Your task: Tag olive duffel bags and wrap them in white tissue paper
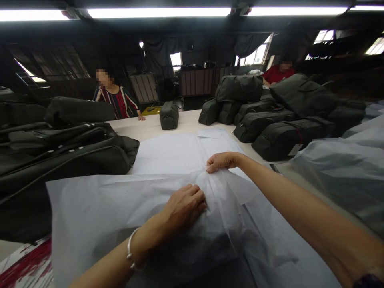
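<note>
A large sheet of thin white wrapping paper (90,200) lies over a dark bulky shape that shows faintly through it, close in front of me. My right hand (221,161) pinches a gathered fold of this paper near its middle. Nearer to me, my left hand (186,203) rests on the paper with its fingers curled into the creases; its fingertips are partly hidden. A silvery bangle (129,250) circles the left wrist. Beyond both hands lies a flat stack of white paper sheets (171,154).
Dark green bags (75,160) are heaped at the left. Several more duffel bags (288,132) are piled at the right, beside white-wrapped bundles (345,172). One small bag (169,116) stands across the table. A person in stripes (120,100) and another in red (277,74) are opposite.
</note>
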`<act>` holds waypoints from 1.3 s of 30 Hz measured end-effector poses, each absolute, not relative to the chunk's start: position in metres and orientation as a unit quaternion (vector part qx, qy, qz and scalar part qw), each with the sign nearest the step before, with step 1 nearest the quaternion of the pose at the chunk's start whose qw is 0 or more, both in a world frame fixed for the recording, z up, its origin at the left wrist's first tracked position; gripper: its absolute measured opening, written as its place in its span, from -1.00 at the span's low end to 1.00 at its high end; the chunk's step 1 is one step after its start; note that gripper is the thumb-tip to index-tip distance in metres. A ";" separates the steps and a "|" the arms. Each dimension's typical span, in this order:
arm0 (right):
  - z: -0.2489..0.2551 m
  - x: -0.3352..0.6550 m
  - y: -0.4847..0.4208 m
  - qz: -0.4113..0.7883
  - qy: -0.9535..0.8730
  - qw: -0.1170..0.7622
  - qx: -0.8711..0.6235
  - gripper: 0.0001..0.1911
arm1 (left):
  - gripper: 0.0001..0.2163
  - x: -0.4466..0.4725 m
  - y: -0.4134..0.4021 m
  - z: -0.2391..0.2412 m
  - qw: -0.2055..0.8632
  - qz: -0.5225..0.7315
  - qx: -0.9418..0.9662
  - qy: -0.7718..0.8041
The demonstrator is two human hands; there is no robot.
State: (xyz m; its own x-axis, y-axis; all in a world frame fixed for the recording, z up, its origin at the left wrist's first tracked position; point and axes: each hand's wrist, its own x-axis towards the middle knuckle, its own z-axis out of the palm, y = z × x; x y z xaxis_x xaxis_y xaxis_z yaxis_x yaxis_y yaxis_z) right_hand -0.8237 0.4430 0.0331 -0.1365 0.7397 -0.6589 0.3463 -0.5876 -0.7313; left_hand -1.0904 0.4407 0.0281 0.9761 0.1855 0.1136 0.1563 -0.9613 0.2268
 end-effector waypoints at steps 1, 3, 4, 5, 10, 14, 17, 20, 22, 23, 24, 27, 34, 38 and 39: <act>0.033 -0.824 0.446 0.618 -0.431 0.146 -0.641 -0.74 | -0.85 -1.089 0.442 0.031 0.101 0.054 0.990 0.085; 0.031 -0.825 0.450 0.612 -0.438 0.124 -0.647 -0.72 | -0.84 -1.083 0.442 0.037 0.079 0.040 0.992 0.092; 0.028 -0.826 0.451 0.609 -0.441 0.115 -0.649 -0.73 | -0.82 -1.079 0.441 0.039 0.067 0.042 0.992 0.097; 0.025 -0.828 0.452 0.607 -0.443 0.107 -0.651 -0.74 | -0.76 -1.075 0.440 0.039 0.056 0.049 0.992 0.100; 0.005 -0.834 0.452 0.596 -0.452 0.093 -0.657 -0.81 | -0.53 -1.061 0.441 0.027 0.056 0.104 0.991 0.061; 0.000 -0.824 0.453 0.562 -0.454 0.074 -0.688 -0.68 | -0.57 -1.062 0.445 0.016 0.119 0.076 0.989 0.047; 0.016 -0.801 0.447 0.462 -0.458 0.074 -0.756 -0.62 | -0.58 -1.063 0.446 0.013 0.141 0.070 0.986 0.053; 0.048 -0.779 0.419 0.265 -0.444 0.108 -0.849 -0.62 | -0.55 -1.064 0.446 0.011 0.146 0.078 0.985 0.057; 0.069 -0.777 0.384 0.137 -0.428 0.141 -0.882 -0.61 | -0.56 -1.063 0.446 0.009 0.147 0.090 0.983 0.057; 0.077 -0.782 0.363 0.091 -0.436 0.160 -0.881 -0.61 | -0.58 -1.063 0.446 0.008 0.147 0.098 0.983 0.057; 0.081 -0.789 0.341 0.064 -0.463 0.175 -0.867 -0.58 | -0.59 -1.063 0.446 0.007 0.146 0.105 0.982 0.055; 0.070 -0.813 0.286 0.050 -0.591 0.166 -0.788 -0.34 | -0.63 -1.062 0.446 0.004 0.139 0.124 0.981 0.051; 0.024 -0.810 0.293 -0.064 -0.308 0.197 -0.929 -0.31 | -0.72 -1.060 0.447 0.010 0.131 0.132 0.982 0.034; 0.039 -0.866 0.278 -0.105 -0.429 0.273 -0.855 -0.53 | -0.72 -1.061 0.448 0.012 0.136 0.133 0.981 0.037; 0.039 -0.891 0.266 -0.101 -0.488 0.291 -0.817 -0.63 | -0.70 -1.061 0.449 0.011 0.139 0.134 0.980 0.039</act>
